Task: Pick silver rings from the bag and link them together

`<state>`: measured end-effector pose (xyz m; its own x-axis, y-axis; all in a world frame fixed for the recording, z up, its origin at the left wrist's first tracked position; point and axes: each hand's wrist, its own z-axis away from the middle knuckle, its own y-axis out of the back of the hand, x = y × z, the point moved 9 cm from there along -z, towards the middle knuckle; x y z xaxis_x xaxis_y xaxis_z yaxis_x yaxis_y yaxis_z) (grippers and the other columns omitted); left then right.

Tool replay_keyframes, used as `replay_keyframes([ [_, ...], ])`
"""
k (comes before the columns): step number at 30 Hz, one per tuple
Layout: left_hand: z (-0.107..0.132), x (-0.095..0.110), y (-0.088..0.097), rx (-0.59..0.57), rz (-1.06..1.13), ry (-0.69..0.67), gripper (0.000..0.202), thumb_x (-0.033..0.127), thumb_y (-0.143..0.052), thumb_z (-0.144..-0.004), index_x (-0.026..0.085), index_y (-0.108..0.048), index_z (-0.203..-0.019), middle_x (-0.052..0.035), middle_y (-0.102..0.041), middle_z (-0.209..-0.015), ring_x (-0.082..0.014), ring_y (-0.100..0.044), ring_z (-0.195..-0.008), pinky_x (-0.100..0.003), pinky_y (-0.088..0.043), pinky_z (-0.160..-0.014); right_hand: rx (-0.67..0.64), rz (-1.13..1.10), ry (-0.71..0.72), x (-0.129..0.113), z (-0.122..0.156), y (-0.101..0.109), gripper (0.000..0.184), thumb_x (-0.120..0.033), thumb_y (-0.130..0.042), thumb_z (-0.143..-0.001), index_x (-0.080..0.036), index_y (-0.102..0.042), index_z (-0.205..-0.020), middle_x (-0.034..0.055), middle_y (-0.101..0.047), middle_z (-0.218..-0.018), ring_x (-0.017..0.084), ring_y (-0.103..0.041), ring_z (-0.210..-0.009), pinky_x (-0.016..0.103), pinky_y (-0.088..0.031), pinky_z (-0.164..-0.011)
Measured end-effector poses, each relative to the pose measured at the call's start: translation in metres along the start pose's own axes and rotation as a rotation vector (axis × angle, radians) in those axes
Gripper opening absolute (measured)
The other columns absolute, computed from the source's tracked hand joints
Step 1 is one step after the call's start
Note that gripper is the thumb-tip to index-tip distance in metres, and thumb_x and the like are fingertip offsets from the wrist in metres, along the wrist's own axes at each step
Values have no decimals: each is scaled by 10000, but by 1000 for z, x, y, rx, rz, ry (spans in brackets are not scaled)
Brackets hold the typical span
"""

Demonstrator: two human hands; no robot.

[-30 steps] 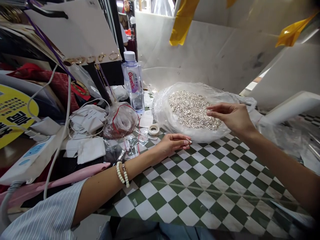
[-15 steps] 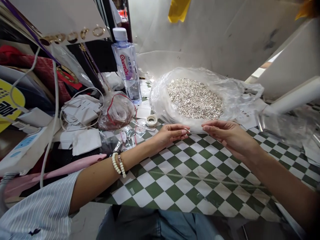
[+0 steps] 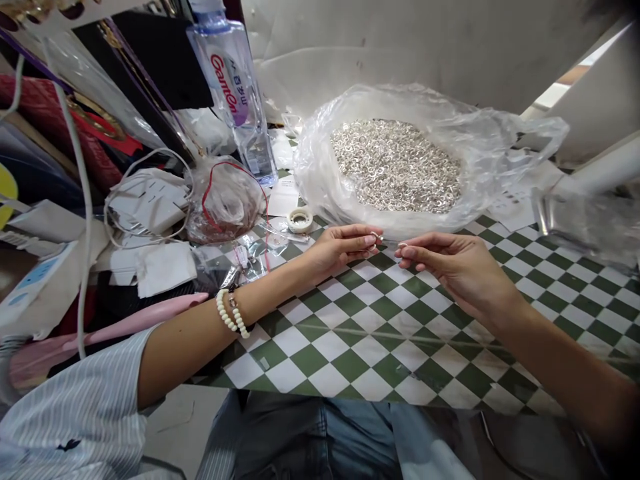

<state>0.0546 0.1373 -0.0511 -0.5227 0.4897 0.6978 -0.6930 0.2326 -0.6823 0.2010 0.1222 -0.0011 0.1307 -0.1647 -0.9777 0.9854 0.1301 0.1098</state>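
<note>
Beside the plastic bag (image 3: pixel 311 160), silvery metal pieces (image 3: pixel 379 237) are pinched by left hand (image 3: pixel 340 249) and, seemingly, right hand (image 3: pixel 463 272), presumably for precision.

Heaped silvery pieces (image 3: pixel 400 167) and a hanging gold-toned chain (image 3: pixel 112 36) suggest a jewellery workshop.

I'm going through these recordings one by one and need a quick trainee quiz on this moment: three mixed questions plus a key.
1. True or false: the white beads are worn on the left arm.
2. What fills the clear plastic bag? A) paper cards; B) small silvery metal pieces; C) red cord.
3. Fill in: the hand nearer the white tape roll is the ____ one.

Key: 1. True. 2. B. 3. Left; the left hand is closer to it.
</note>
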Motion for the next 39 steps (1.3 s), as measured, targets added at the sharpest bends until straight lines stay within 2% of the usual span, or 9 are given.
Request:
replay_keyframes([
  [12,0,0,1,21,-15,-1,105,93,-763,-735,148,-782,-822,-12,-706,-789,-100,-643,-747,-283,-503,-903,32,138,150,-21,-1,5,157,-410,-853,-727,-279,-774,-764,15,-703,-746,171,-665,-702,320,-533,-655],
  [17,-2,0,2,-11,-60,-31,128,149,-807,-716,169,-787,-841,-6,-718,-793,-95,-650,-750,-262,-503,-878,7,205,205,-35,3,3,178,-410,-829,-763,-275,-716,-792,19,-721,-908,196,-700,-813,342,-562,-688],
  [20,2,0,-7,-118,-276,-84,145,227,-806,-757,175,-790,-892,-22,-736,-850,-106,-653,-795,-250,-494,-866,-55,173,179,-29,8,-2,243,-405,-840,-748,-233,-668,-735,27,-716,-883,169,-678,-720,319,-546,-627],
  [22,7,-2,-18,-181,-474,-126,129,242,-765,-803,167,-789,-905,-43,-743,-894,-124,-655,-825,-254,-495,-857,-24,141,164,-22,8,3,285,-403,-856,-721,-213,-644,-719,31,-713,-858,152,-656,-669,293,-524,-581],
  [28,23,8,-44,-209,-882,-366,201,123,-612,-860,168,-792,-939,-75,-735,-918,-174,-646,-921,-265,-487,-841,27,82,153,-7,0,17,282,-348,-878,-695,-198,-642,-735,25,-724,-859,133,-664,-673,237,-517,-572],
  [31,27,13,-49,-209,-904,-433,218,134,-601,-878,181,-791,-974,-79,-735,-932,-180,-643,-926,-274,-488,-834,-10,84,184,-11,2,17,244,-312,-884,-686,-212,-663,-709,22,-731,-852,148,-678,-672,257,-541,-586],
  [34,28,20,-44,-116,-932,-489,208,150,-612,-877,209,-797,-954,-78,-738,-927,-187,-639,-915,-292,-490,-840,-49,120,176,-15,5,20,179,-321,-879,-691,-251,-725,-749,20,-736,-812,168,-694,-683,265,-551,-572],
  [37,27,22,-37,-58,-942,-457,200,148,-626,-862,199,-794,-958,-74,-741,-917,-176,-649,-869,-285,-497,-806,-180,177,54,-6,7,16,230,-371,-859,-716,-285,-788,-917,36,-744,-787,201,-721,-717,275,-579,-580],
  [39,24,19,-31,-61,-930,-356,160,181,-660,-852,170,-791,-944,-74,-748,-882,-163,-660,-806,-265,-503,-755,-318,221,-75,9,11,9,229,-412,-840,-731,-259,-805,-898,62,-747,-783,222,-730,-715,279,-582,-560],
])
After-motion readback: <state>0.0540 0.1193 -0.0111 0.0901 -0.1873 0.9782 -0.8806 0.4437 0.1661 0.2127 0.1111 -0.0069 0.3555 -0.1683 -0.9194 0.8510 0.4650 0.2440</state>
